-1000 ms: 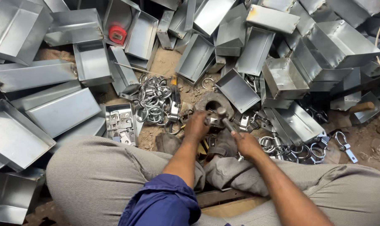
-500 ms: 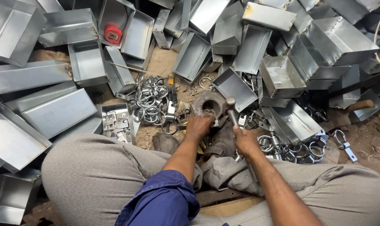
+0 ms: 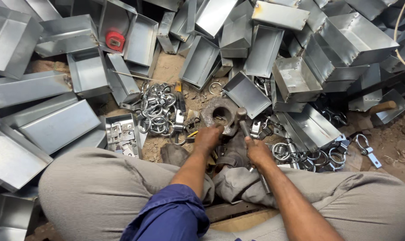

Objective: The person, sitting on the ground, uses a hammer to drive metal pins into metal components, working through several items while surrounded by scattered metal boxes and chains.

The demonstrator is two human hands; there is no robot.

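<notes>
You sat on the dirt floor (image 3: pixel 169 67) with both knees spread, and your right hand (image 3: pixel 258 151) was clamped around the handle of a small steel-headed hammer (image 3: pixel 241 117), whose head stood just above your knuckles and right beside the heavy, rusty round iron block with a hollow centre (image 3: pixel 220 114). Your left hand (image 3: pixel 207 139) rested curled at the near edge of that block, fingers together and pressed down on something there; I could not tell what it pinched, as the fingers hid it. The block lay on the floor between your knees, directly ahead of both hands and touching the left one.

Just left of the block lay a heap of shiny steel rings and clasps (image 3: pixel 157 109), with a shallow tray of small metal fittings (image 3: pixel 122 134) beside your left knee. More ringed clasps (image 3: pixel 300 154) lay near your right knee. Open rectangular galvanised sheet-metal boxes (image 3: pixel 296 80) were piled all around the far side of the floor, and a red tape measure (image 3: pixel 115 41) sat in one box at the far left.
</notes>
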